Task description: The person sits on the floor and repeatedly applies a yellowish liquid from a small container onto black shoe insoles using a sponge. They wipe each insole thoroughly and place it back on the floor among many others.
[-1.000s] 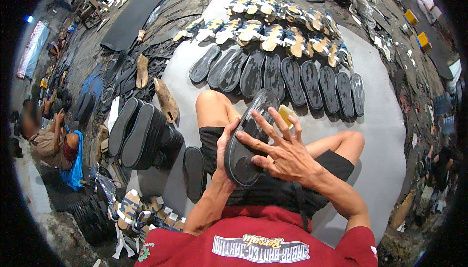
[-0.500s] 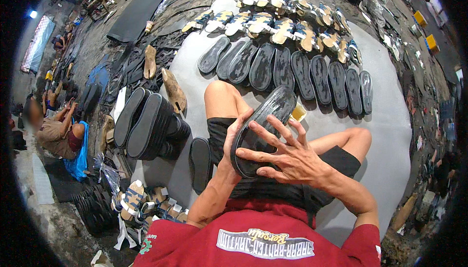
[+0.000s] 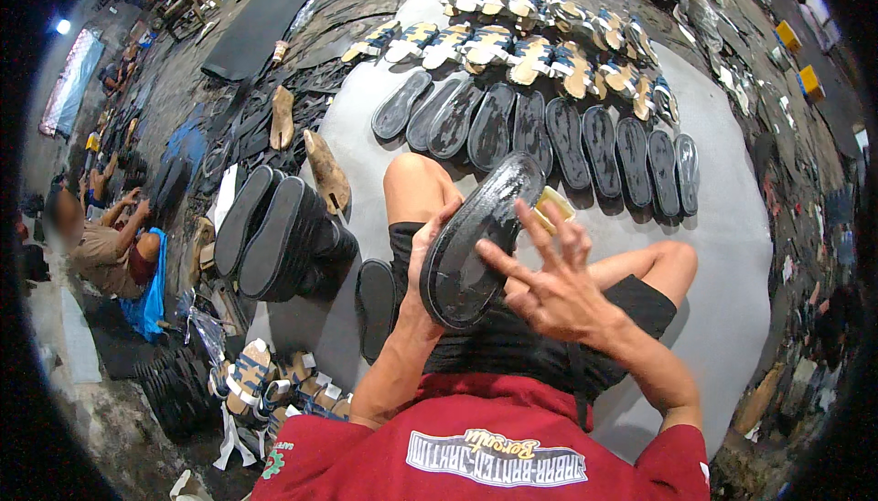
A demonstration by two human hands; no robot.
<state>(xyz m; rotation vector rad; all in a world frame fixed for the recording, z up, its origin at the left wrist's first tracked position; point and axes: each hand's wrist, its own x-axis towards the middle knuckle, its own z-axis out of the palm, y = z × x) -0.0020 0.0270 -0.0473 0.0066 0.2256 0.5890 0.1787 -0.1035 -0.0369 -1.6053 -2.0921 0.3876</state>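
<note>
A black shoe sole (image 3: pixel 466 259), its face streaked with a wet shine, is held tilted over my lap. My left hand (image 3: pixel 428 259) grips it along the left edge, with most of the fingers hidden behind. Over the sole's right side, my right hand (image 3: pixel 558 291) is open, fingers apart. One fingertip meets the sole's face or hovers just over it; I cannot tell which. Beyond the right fingers, partly covered, shows a pale yellow thing (image 3: pixel 554 206) whose kind I cannot make out.
A row of shiny black soles (image 3: pixel 573 142) lies ahead on the grey sheet (image 3: pixel 722 300), with rows of strapped sandal uppers (image 3: pixel 530 59) behind. Stacked soles (image 3: pixel 274 240) and wooden shoe lasts (image 3: pixel 326 170) stand at left. Another person (image 3: pixel 114 250) sits far left.
My right hand has drawn back to the right and its fingers have bunched somewhat, uncovering more of the sole. The sole has shifted slightly left in my left hand.
</note>
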